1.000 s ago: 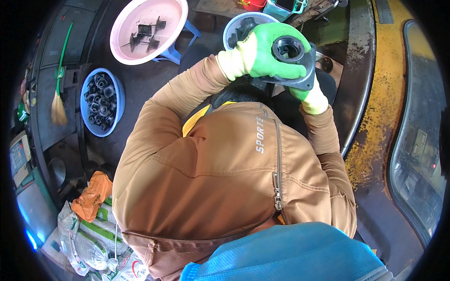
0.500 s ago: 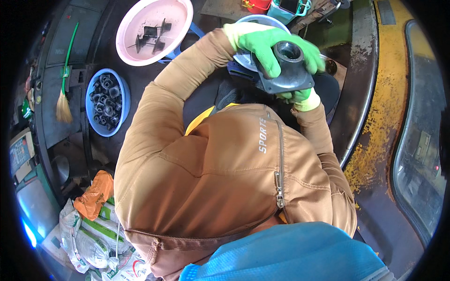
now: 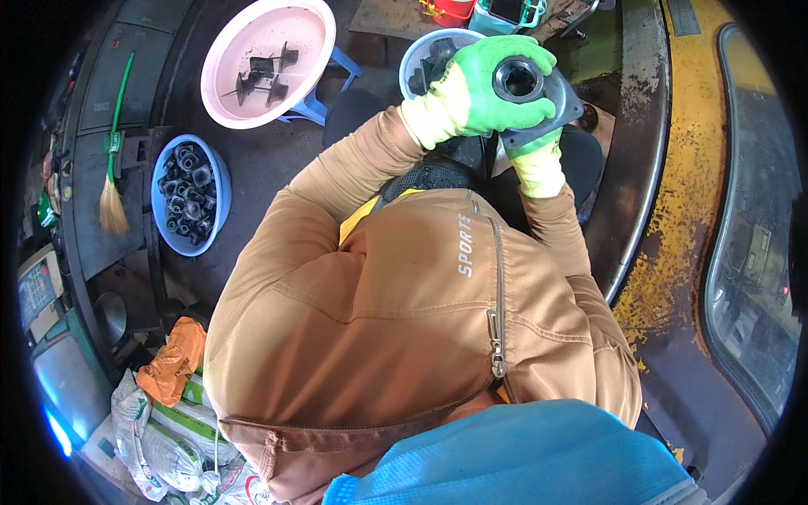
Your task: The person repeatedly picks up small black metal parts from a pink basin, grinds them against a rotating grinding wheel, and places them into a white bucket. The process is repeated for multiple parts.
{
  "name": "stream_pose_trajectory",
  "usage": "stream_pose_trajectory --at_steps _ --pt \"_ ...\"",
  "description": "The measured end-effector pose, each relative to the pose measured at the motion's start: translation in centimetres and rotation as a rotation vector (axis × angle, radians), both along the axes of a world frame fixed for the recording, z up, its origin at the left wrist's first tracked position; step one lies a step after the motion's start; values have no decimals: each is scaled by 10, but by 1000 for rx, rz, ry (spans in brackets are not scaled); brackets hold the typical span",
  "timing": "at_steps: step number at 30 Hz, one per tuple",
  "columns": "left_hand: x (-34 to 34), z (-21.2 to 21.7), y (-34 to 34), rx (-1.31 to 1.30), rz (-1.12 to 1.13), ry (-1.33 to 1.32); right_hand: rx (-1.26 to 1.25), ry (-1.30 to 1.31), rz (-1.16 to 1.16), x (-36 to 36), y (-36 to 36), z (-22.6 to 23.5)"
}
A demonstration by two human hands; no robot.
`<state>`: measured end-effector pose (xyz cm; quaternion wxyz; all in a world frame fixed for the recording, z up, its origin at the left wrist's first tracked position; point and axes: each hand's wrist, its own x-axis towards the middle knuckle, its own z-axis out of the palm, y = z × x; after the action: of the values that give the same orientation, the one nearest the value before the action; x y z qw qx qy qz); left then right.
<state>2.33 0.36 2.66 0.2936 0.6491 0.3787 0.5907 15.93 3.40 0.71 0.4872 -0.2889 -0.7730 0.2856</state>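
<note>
I hold a black flanged rubber part (image 3: 553,94) out in front of me, its round collar facing up above a squarish plate with corner holes. My left hand (image 3: 475,84), in a green and pale yellow glove, is closed round the collar, with fingers over its far side and the thumb along its near side. From below, my right hand (image 3: 539,151), gloved alike, grips the part near its lower edge; most of its fingers are hidden under the plate. Just beyond my left wrist is a light blue basin (image 3: 409,66) with black parts (image 3: 438,57) in it.
A pink basin (image 3: 220,97) with a few black pieces sits on a blue stool (image 3: 311,109). Left of me is a blue tub (image 3: 225,189) full of black parts. A broom (image 3: 114,206), sacks (image 3: 172,446) and an orange bag (image 3: 174,358) lie farther left; yellow machinery (image 3: 686,210) stands right.
The black part has turned and shifted slightly up and right. My left hand has moved from spanning its top to wrapping round the collar, uncovering the black parts in the light blue basin.
</note>
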Motion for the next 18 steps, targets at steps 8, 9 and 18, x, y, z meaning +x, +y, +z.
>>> stream_pose_trajectory --at_steps 8,9,18 --pt "-11 5 0 -41 -198 -63 -71 -289 245 21 -1 18" --pt "-11 2 0 -43 -201 -68 -87 -318 260 21 -1 19" --pt "-26 3 2 -152 -433 -100 -447 -134 483 20 -6 16"
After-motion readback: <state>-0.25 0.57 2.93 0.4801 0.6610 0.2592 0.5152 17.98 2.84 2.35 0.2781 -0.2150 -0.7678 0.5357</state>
